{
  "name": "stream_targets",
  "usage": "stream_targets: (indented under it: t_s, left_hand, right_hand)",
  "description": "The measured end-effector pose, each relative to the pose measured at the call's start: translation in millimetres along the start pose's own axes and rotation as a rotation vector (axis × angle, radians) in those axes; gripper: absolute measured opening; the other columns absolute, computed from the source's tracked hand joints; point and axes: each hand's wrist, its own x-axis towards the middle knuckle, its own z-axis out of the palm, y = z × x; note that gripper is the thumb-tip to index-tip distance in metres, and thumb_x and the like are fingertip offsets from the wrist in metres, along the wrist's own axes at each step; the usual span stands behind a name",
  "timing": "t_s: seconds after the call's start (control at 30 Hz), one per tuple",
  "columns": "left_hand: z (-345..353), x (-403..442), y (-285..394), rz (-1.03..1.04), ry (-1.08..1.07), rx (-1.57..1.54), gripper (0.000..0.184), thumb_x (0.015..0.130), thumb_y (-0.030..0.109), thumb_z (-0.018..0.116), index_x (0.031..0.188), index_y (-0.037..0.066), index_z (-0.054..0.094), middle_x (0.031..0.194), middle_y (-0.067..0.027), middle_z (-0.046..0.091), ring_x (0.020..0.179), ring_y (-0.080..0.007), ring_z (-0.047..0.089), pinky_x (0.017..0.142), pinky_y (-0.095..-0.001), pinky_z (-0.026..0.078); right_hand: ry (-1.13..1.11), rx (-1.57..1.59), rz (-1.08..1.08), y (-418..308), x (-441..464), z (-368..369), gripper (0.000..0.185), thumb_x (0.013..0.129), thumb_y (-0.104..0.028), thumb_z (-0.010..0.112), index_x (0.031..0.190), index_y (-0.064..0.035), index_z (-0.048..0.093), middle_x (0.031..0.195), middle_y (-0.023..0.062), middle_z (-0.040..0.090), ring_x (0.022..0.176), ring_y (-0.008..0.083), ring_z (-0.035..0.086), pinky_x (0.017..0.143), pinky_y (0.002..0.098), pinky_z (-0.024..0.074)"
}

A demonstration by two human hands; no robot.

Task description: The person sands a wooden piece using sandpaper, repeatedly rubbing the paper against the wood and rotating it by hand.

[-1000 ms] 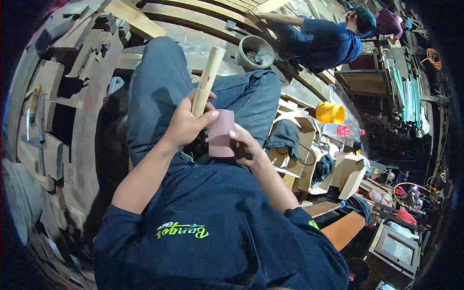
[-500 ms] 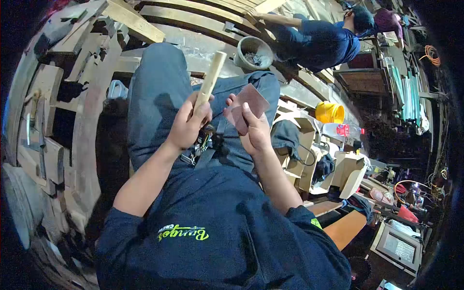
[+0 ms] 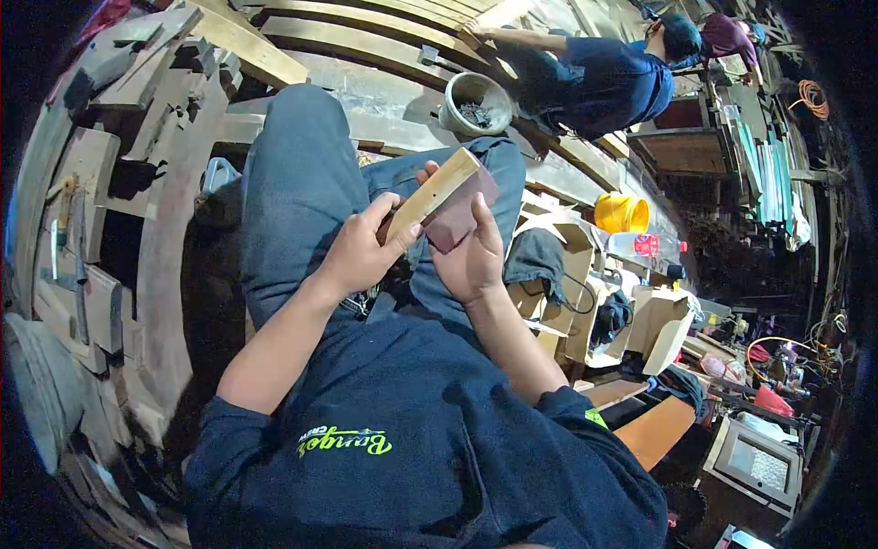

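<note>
Left hand [image 3: 355, 252] pinches wood [image 3: 435, 193]; right hand [image 3: 474, 267] loosely clasps sandpaper [image 3: 456, 220].

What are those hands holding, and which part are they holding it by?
The left hand holds the wooden piece by its near end. The right hand holds the reddish sheet by one edge, under the thumb.

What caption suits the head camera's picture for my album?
Left hand with a wooden strip, right hand holding a reddish sheet.

I see a dull reddish-brown sheet [image 3: 464, 212] and a yellow bucket [image 3: 622, 212]. The dark navy shirt [image 3: 393, 403] carries lime-green lettering [image 3: 346, 443].
</note>
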Motion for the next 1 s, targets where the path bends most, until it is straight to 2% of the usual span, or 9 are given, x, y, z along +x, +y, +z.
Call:
stream_targets:
  t_s: [0.07, 0.13, 0.23, 0.53, 0.6, 0.7, 0.77, 0.93, 1.0]
  left_hand:
    - [-0.5, -0.6, 3.2, 0.034, 0.019, 0.117, 0.039, 0.093, 0.035, 0.066, 0.111, 0.002, 0.056, 0.079, -0.0159, 0.066, 0.073, -0.0238, 0.067, 0.068, -0.0374, 0.051]
    - [-0.3, 0.1, -3.0, 0.019, 0.001, 0.107, 0.041, 0.093, 0.036, 0.067, 0.113, 0.002, 0.056, 0.079, -0.0145, 0.066, 0.073, -0.0198, 0.065, 0.068, -0.0358, 0.051]
    - [1.6, 0.5, -6.6, -0.005, -0.017, 0.041, 0.041, 0.092, 0.035, 0.067, 0.115, 0.002, 0.057, 0.077, -0.0124, 0.065, 0.069, -0.0172, 0.062, 0.065, -0.0341, 0.049]
    - [1.5, 2.6, -5.1, -0.015, -0.046, 0.051, 0.041, 0.091, 0.035, 0.068, 0.115, 0.003, 0.057, 0.081, -0.0120, 0.067, 0.073, -0.0186, 0.064, 0.068, -0.0348, 0.050]
    - [1.1, 1.7, -2.6, -0.017, -0.027, 0.047, 0.041, 0.091, 0.035, 0.069, 0.113, 0.003, 0.058, 0.081, -0.0127, 0.067, 0.073, -0.0197, 0.065, 0.069, -0.0354, 0.050]
    - [-1.2, 3.1, 0.1, -0.018, -0.050, 0.158, 0.038, 0.090, 0.037, 0.070, 0.096, 0.001, 0.058, 0.073, -0.0128, 0.062, 0.066, -0.0191, 0.058, 0.063, -0.0364, 0.047]
    - [-3.0, 2.8, -0.4, -0.015, -0.059, 0.157, 0.039, 0.090, 0.037, 0.070, 0.094, 0.001, 0.058, 0.071, -0.0124, 0.061, 0.064, -0.0187, 0.056, 0.062, -0.0366, 0.046]
    - [-2.5, 1.2, 4.5, -0.048, -0.065, 0.112, 0.043, 0.087, 0.040, 0.073, 0.093, 0.000, 0.058, 0.068, -0.0134, 0.059, 0.062, -0.0179, 0.054, 0.061, -0.0360, 0.046]
    - [-2.0, 0.3, 6.9, 0.014, -0.037, 0.111, 0.043, 0.087, 0.040, 0.074, 0.094, 0.000, 0.058, 0.069, -0.0137, 0.059, 0.063, -0.0173, 0.055, 0.061, -0.0355, 0.046]
  right_hand:
    - [-0.014, -0.010, 0.004, 0.5, -0.3, -5.2, 0.061, 0.100, -0.038, 0.050, 0.151, -0.0106, 0.030, 0.148, 0.0124, 0.044, 0.139, 0.0249, 0.041, 0.114, 0.0424, 0.0336]
    - [-0.025, 0.028, 0.002, 0.3, -0.5, -4.2, 0.060, 0.100, -0.038, 0.046, 0.151, -0.0093, 0.031, 0.152, 0.0171, 0.038, 0.142, 0.0299, 0.035, 0.116, 0.0455, 0.0303]
    - [-0.011, 0.047, -0.002, -0.4, -1.9, -2.9, 0.061, 0.100, -0.038, 0.046, 0.151, -0.0085, 0.031, 0.152, 0.0175, 0.038, 0.142, 0.0307, 0.035, 0.117, 0.0459, 0.0292]
    - [-0.044, 0.133, 0.053, -5.3, -4.2, -8.7, 0.068, 0.096, -0.044, 0.050, 0.152, -0.0103, 0.030, 0.155, 0.0172, 0.034, 0.145, 0.0299, 0.031, 0.119, 0.0434, 0.0275]
    - [-0.041, 0.132, 0.047, -5.1, -3.9, -9.4, 0.068, 0.096, -0.044, 0.051, 0.153, -0.0127, 0.030, 0.155, 0.0167, 0.034, 0.145, 0.0297, 0.031, 0.119, 0.0434, 0.0275]
    - [-0.035, 0.098, 0.033, -4.4, -5.5, -6.8, 0.063, 0.099, -0.043, 0.046, 0.153, -0.0138, 0.029, 0.156, 0.0167, 0.034, 0.145, 0.0296, 0.031, 0.119, 0.0453, 0.0262]
    - [-0.053, 0.085, 0.003, -2.6, -3.3, -6.4, 0.059, 0.102, -0.042, 0.038, 0.153, -0.0136, 0.028, 0.156, 0.0161, 0.033, 0.145, 0.0297, 0.031, 0.119, 0.0473, 0.0243]
    - [-0.045, 0.058, -0.018, -2.3, -3.5, -1.6, 0.058, 0.105, -0.042, 0.034, 0.154, -0.0127, 0.026, 0.157, 0.0148, 0.031, 0.146, 0.0292, 0.029, 0.119, 0.0466, 0.0241]
    - [-0.009, 0.022, -0.054, -3.4, -4.0, 0.6, 0.058, 0.105, -0.042, 0.033, 0.154, -0.0116, 0.025, 0.157, 0.0144, 0.031, 0.146, 0.0287, 0.028, 0.119, 0.0454, 0.0243]
